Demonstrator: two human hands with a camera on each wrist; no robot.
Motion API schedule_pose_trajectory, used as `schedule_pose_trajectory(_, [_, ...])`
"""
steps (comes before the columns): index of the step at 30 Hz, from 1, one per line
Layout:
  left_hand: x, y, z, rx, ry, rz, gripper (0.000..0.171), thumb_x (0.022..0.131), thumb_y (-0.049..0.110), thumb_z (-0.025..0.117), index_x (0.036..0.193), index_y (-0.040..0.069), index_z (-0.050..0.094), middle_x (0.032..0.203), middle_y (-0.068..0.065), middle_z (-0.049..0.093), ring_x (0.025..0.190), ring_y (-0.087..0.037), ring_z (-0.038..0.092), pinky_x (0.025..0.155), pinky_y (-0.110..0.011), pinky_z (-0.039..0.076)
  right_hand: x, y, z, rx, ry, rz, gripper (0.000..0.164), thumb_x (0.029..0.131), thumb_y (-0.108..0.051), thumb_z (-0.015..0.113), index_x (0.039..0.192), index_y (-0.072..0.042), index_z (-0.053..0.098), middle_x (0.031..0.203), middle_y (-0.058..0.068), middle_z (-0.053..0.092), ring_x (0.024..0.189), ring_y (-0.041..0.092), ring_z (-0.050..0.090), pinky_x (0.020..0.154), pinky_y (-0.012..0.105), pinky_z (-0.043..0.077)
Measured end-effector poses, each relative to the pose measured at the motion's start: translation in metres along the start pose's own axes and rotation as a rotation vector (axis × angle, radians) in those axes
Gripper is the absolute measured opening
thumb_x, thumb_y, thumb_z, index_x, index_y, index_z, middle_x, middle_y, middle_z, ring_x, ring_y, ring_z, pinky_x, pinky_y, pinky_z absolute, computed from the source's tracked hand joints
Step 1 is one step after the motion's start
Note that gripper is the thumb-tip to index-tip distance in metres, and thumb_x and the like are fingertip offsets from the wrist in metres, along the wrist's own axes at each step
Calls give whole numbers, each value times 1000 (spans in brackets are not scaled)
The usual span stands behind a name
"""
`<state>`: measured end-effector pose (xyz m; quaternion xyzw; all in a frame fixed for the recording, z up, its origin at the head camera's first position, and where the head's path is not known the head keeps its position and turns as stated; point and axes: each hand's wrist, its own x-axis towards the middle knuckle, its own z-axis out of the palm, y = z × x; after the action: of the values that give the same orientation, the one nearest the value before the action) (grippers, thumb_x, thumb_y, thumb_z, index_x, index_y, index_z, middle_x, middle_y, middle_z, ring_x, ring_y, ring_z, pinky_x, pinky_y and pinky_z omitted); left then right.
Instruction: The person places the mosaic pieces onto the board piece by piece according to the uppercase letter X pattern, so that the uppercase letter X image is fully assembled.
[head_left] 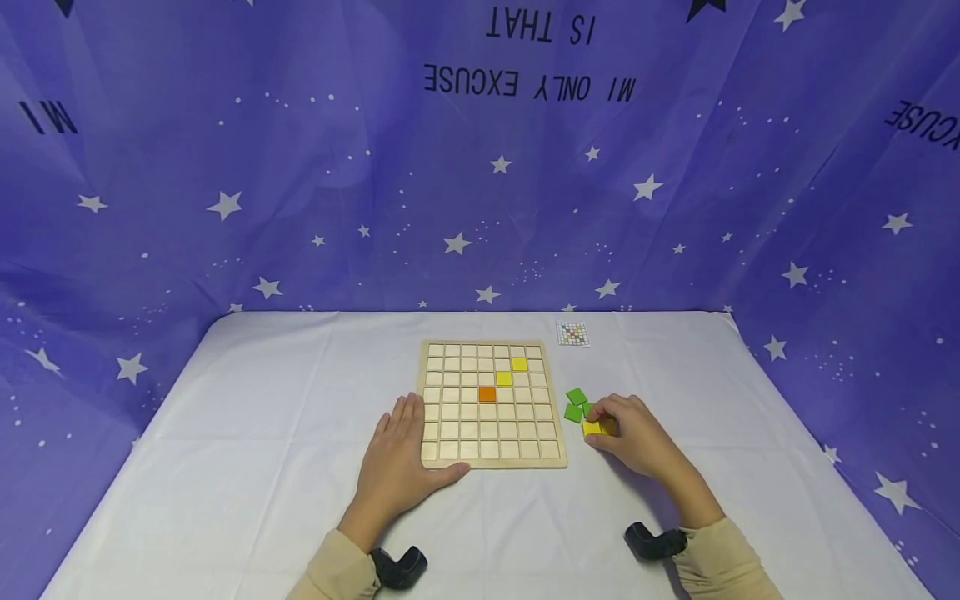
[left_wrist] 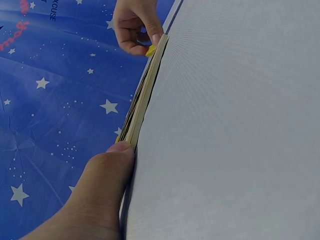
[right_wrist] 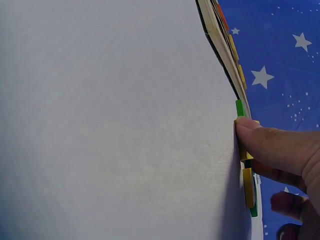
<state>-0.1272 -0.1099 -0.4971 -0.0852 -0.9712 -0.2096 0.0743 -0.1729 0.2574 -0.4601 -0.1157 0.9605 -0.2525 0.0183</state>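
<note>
A square wooden grid board (head_left: 498, 410) lies on the table, with an orange tile (head_left: 487, 394) and two yellow tiles (head_left: 504, 379) in its cells. My left hand (head_left: 397, 458) rests against the board's left side, fingers straight, its thumb (left_wrist: 107, 172) along the near edge. To the right of the board, my right hand (head_left: 637, 433) pinches a yellow tile (head_left: 592, 428) between thumb and fingers. Several green tiles (head_left: 576, 397) lie just beyond those fingertips, partly covered by them. Another yellow tile (right_wrist: 248, 187) shows near the fingers in the right wrist view.
A small printed card with a coloured grid pattern (head_left: 573, 334) lies past the board's far right corner. White cloth covers the table (head_left: 262, 417). A purple curtain with stars (head_left: 457, 183) stands behind and at both sides.
</note>
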Motion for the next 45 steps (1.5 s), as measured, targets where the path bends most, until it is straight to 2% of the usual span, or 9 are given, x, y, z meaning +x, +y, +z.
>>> schedule_pose_trajectory(5, [0, 0, 0, -1, -4, -2, 128, 70, 84, 62, 155, -4, 25, 162, -18, 28, 152, -33, 25, 124, -50, 22, 1, -4, -1, 47, -43, 14, 22, 82, -22, 81, 97, -23, 65, 92, -6, 66, 83, 14, 54, 74, 29, 44])
schedule_pose_trajectory(9, [0, 0, 0, -4, -9, -5, 128, 70, 85, 61, 155, -3, 24, 163, -18, 26, 153, -32, 23, 124, -50, 21, 3, -9, 3, 101, -22, 3, 20, 84, -19, 80, 99, -21, 66, 81, -6, 62, 71, 12, 50, 62, 24, 42])
schedule_pose_trajectory(15, [0, 0, 1, -2, -16, -10, 129, 69, 86, 60, 156, -2, 22, 163, -17, 24, 153, -31, 22, 124, -49, 20, 15, -28, 11, 221, 30, -3, 20, 84, -18, 80, 100, -21, 67, 86, -3, 66, 68, 15, 51, 55, 23, 42])
schedule_pose_trajectory(19, [0, 0, 0, -7, -15, -9, 129, 70, 85, 60, 156, -2, 22, 163, -17, 25, 153, -32, 22, 124, -50, 20, 24, -46, 21, 282, 35, -16, 21, 84, -20, 80, 100, -21, 67, 89, -4, 68, 67, 15, 51, 52, 23, 42])
schedule_pose_trajectory(25, [-1, 2, -2, -7, -11, -9, 129, 69, 84, 62, 155, -3, 23, 163, -18, 26, 152, -33, 23, 124, -50, 22, 37, -78, 43, 331, -2, -53, 19, 85, -22, 79, 101, -23, 68, 85, -7, 63, 68, 13, 53, 60, 23, 45])
schedule_pose_trajectory(30, [-1, 2, -2, 0, -17, -10, 129, 70, 85, 61, 156, -3, 22, 163, -18, 25, 153, -33, 23, 124, -50, 21, 46, -102, 62, 345, -30, -91, 18, 85, -22, 79, 98, -25, 67, 80, -9, 62, 67, 11, 53, 58, 23, 47])
schedule_pose_trajectory(37, [0, 2, -3, 4, -24, -12, 128, 70, 85, 60, 156, -3, 22, 163, -17, 25, 153, -32, 22, 124, -50, 20, 54, -127, 80, 272, -20, -164, 16, 87, -26, 78, 98, -26, 67, 77, -12, 61, 64, 8, 52, 57, 22, 44])
schedule_pose_trajectory(40, [0, 2, -3, 8, -21, -10, 128, 70, 85, 61, 156, -3, 22, 163, -17, 25, 153, -32, 23, 124, -50, 21, 56, -133, 84, 220, 3, -175, 16, 87, -26, 78, 99, -26, 67, 80, -13, 63, 68, 6, 55, 63, 23, 47])
schedule_pose_trajectory(45, [-1, 2, -3, 8, 2, 1, 127, 70, 83, 63, 154, -4, 26, 162, -19, 29, 152, -33, 26, 123, -50, 23, 57, -137, 88, 161, 39, -179, 18, 86, -26, 78, 101, -24, 68, 95, -13, 67, 86, 4, 61, 80, 27, 52])
